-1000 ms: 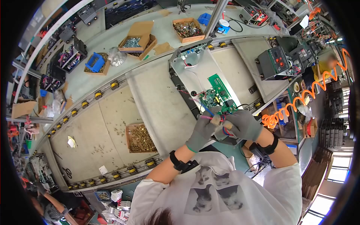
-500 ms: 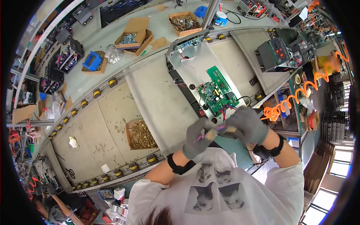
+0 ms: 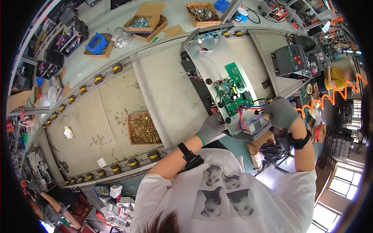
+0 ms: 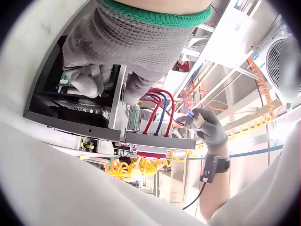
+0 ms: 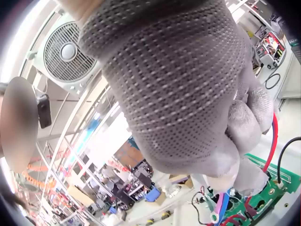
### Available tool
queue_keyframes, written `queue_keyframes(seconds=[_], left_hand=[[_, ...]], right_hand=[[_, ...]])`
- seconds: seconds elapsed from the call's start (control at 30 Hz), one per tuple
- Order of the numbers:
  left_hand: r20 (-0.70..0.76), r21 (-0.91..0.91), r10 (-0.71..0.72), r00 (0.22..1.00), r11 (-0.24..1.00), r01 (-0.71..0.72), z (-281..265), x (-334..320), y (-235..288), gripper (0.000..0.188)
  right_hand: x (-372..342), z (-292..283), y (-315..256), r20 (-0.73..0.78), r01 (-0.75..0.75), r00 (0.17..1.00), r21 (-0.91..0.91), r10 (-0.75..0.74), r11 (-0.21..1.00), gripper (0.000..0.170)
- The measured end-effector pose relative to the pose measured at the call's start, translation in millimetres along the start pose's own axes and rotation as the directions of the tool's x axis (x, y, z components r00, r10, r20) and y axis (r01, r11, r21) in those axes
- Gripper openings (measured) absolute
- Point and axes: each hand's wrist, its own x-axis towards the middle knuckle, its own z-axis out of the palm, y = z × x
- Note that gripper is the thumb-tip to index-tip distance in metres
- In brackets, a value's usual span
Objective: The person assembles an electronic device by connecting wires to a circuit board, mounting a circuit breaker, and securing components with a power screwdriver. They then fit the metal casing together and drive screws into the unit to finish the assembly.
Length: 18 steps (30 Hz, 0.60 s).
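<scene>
A metal equipment chassis (image 3: 213, 69) lies open on the line, with a green circuit board (image 3: 235, 87) on its panel. My gloved left hand (image 3: 213, 127) grips the chassis at its near left corner. In the left wrist view, that hand's fingers (image 4: 87, 82) reach inside the black frame, and the thumb lies over the panel wall. Red and blue wires (image 4: 162, 110) loop up from the near end. My gloved right hand (image 3: 281, 112), off the chassis's right side, pinches wire ends. Pink and blue wires (image 5: 223, 205) emerge under its fingertips in the right wrist view.
Left of the chassis is a box of brass fasteners (image 3: 144, 129), with loose ones scattered nearby. A finished-looking black unit (image 3: 289, 62) stands right. An orange coiled hose (image 3: 330, 95) hangs beyond my right hand. Boxes of screws (image 3: 202, 14) line the back bench.
My hands were together at the wires near the chassis's front. They have parted: the left now holds the chassis corner, and the right has moved right with the wire ends.
</scene>
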Motion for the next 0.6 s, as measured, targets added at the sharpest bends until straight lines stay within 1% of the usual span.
queue_keyframes(seconds=[0.07,0.1,0.17,0.2,0.23,0.27,0.3,0.33,0.37,0.4,0.43,0.47,0.5,0.53,0.57,0.6], left_hand=[[-0.085,0.126,0.045,0.995,0.991,-0.034,0.4,-1.9,7.0,0.028],[-0.09,0.118,0.041,0.995,0.993,-0.03,-0.5,0.5,3.8,0.028],[-0.066,0.025,0.037,0.997,0.999,-0.035,-2.2,5.6,-5.9,0.025],[-0.067,0.018,0.035,0.997,0.999,-0.034,-3.8,7.3,-6.2,0.025],[-0.057,0.084,0.022,0.998,0.996,-0.017,-5.2,9.0,-6.2,0.025],[-0.046,0.151,0.012,0.999,0.989,-0.005,-6.1,10.5,-5.6,0.024],[-0.042,0.147,0.016,0.999,0.989,-0.01,-7.1,9.6,-0.3,0.024],[-0.031,0.168,0.004,1.0,0.986,0.002,-8.6,7.5,6.2,0.023],[-0.022,0.187,-0.012,1.0,0.982,0.016,-9.8,5.7,9.4,0.023],[-0.022,0.182,-0.013,1.0,0.983,0.017,-11.1,5.8,8.9,0.023],[-0.009,0.182,0.011,1.0,0.983,-0.01,-12.4,5.7,8.3,0.023],[0.005,0.182,0.036,0.999,0.983,-0.036,-12.5,5.6,7.6,0.022],[0.009,0.178,0.035,0.999,0.983,-0.036,-11.9,7.2,3.3,0.022],[0.048,0.133,0.071,0.996,0.988,-0.077,-11.7,10.5,-3.0,0.023],[0.083,0.086,0.108,0.991,0.99,-0.115,-11.2,13.1,-7.9,0.025],[0.083,0.082,0.109,0.991,0.99,-0.115,-10.8,13.8,-8.4,0.025]], right_hand=[[3.9,0.2,-0.5,-0.029,-0.007,1.0,-0.071,0.005,0.997,0.005],[4.7,-1.0,2.7,-0.021,0.0,1.0,-0.072,-0.002,0.997,0.005],[4.9,-7.3,10.7,-0.042,-0.039,0.998,0.1,0.043,0.994,0.007],[6.3,-12.3,9.8,0.0,-0.051,0.999,0.052,0.051,0.997,0.005],[9.5,-10.7,5.6,0.007,-0.052,0.999,0.051,0.052,0.997,0.005],[15.0,-6.6,-0.3,0.041,-0.072,0.996,-0.072,0.075,0.995,0.003],[19.3,-1.5,-2.0,0.068,-0.087,0.992,-0.196,0.102,0.977,0.002],[21.6,6.8,3.3,0.053,-0.056,0.996,-0.178,0.066,0.982,0.004],[22.6,9.3,3.9,0.057,-0.056,0.996,-0.181,0.067,0.982,0.004],[23.0,11.5,3.1,0.029,-0.036,0.999,-0.146,0.04,0.989,0.004],[22.7,13.8,1.4,-0.002,-0.016,1.0,-0.109,0.016,0.994,0.005],[22.4,16.3,-4.6,0.002,-0.019,1.0,-0.109,0.019,0.994,0.005],[23.0,18.5,-14.3,0.041,0.0,0.999,-0.114,0.005,0.994,0.004],[23.5,20.4,-21.2,0.079,0.02,0.997,-0.12,-0.011,0.993,0.006],[23.9,23.8,-24.5,0.081,0.019,0.997,-0.122,-0.009,0.992,0.006],[25.0,28.1,-26.8,0.033,0.036,0.999,-0.09,-0.033,0.995,0.003]])
